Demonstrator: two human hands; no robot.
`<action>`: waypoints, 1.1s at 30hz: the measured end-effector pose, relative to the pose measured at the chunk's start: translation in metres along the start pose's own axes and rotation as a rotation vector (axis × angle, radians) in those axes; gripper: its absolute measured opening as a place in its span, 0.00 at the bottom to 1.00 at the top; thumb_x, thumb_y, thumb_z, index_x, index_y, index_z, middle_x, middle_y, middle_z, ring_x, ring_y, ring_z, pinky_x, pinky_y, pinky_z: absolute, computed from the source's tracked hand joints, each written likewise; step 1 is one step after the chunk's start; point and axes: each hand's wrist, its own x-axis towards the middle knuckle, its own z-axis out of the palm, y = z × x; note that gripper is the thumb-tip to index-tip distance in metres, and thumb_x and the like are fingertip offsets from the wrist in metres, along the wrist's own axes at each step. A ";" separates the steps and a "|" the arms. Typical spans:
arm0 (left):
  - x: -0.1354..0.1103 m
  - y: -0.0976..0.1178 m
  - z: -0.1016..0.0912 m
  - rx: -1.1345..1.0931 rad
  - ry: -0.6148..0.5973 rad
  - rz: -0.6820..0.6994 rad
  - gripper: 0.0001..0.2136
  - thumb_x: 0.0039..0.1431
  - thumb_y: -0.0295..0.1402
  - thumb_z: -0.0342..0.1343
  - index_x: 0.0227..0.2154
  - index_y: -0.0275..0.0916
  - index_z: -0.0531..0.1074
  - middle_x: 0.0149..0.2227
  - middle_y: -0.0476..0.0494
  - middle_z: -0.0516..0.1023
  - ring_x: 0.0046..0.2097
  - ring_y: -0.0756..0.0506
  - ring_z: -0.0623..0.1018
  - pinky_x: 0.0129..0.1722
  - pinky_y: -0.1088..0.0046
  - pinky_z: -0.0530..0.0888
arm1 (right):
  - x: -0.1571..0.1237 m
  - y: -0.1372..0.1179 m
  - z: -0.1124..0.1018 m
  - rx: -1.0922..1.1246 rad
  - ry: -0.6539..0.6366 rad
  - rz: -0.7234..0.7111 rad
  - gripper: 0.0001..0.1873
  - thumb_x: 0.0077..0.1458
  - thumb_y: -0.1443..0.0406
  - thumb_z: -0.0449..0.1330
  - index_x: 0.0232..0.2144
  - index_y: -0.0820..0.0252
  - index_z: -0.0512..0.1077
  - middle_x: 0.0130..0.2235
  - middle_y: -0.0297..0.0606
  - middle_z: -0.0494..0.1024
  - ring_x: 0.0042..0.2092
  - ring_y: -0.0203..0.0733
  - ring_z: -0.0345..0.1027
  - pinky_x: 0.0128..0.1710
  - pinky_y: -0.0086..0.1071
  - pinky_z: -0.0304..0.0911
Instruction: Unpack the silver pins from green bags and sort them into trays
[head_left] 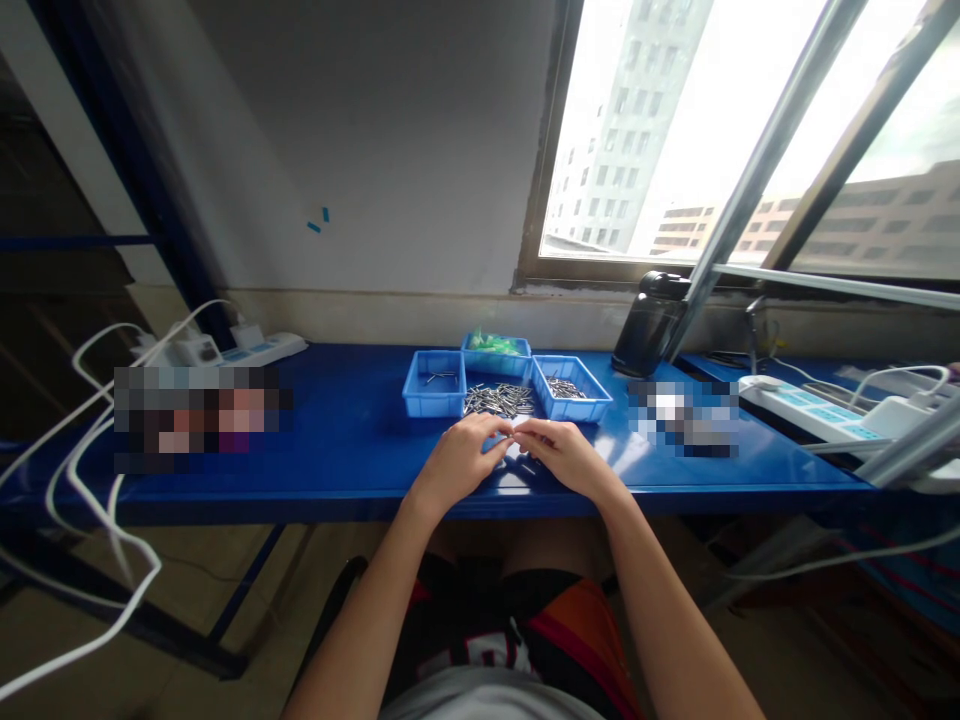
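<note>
My left hand (466, 456) and my right hand (561, 456) meet above the front of the blue table, fingertips pinched together. Whatever lies between the fingertips is too small and hidden to name. Just beyond them is a loose pile of thin, shiny metal pins (499, 399). To the pile's left stands a blue tray (435, 404) with a few pins in it. At its right, another blue tray (574, 409) holds many small metal pieces. Behind the pile, a third blue tray (495, 364) contains green, plastic-looking items (495, 345).
A black bottle (649, 325) stands at the back right, near the window. White power strips (262, 350) with cables lie at the left, and another power strip (806, 405) at the right. Blurred-out items sit on both sides of the blue table (352, 450).
</note>
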 end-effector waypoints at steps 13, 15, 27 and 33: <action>0.001 0.000 -0.001 0.080 -0.048 -0.079 0.09 0.60 0.38 0.47 0.33 0.40 0.70 0.33 0.48 0.76 0.36 0.47 0.74 0.34 0.74 0.67 | -0.001 -0.002 0.000 0.031 0.099 0.026 0.12 0.57 0.58 0.54 0.36 0.59 0.71 0.26 0.34 0.74 0.28 0.36 0.67 0.30 0.28 0.62; 0.002 0.000 0.000 0.087 -0.057 -0.065 0.10 0.60 0.38 0.47 0.33 0.40 0.71 0.35 0.48 0.77 0.37 0.46 0.74 0.35 0.73 0.67 | -0.001 0.001 0.001 0.036 0.113 0.040 0.11 0.57 0.59 0.54 0.35 0.59 0.71 0.27 0.34 0.74 0.29 0.37 0.68 0.30 0.28 0.62; 0.003 -0.003 0.000 0.173 -0.038 -0.193 0.12 0.60 0.40 0.47 0.30 0.41 0.72 0.33 0.46 0.78 0.36 0.45 0.75 0.32 0.73 0.66 | 0.002 0.006 0.002 -0.043 0.127 0.026 0.08 0.55 0.62 0.55 0.31 0.58 0.72 0.30 0.34 0.76 0.32 0.37 0.68 0.32 0.28 0.61; 0.001 0.000 -0.001 0.127 0.019 -0.112 0.09 0.60 0.36 0.47 0.34 0.41 0.72 0.35 0.47 0.77 0.37 0.46 0.75 0.35 0.73 0.68 | 0.002 0.005 0.003 -0.082 0.053 0.016 0.08 0.56 0.62 0.54 0.31 0.58 0.71 0.31 0.35 0.76 0.33 0.39 0.68 0.33 0.30 0.61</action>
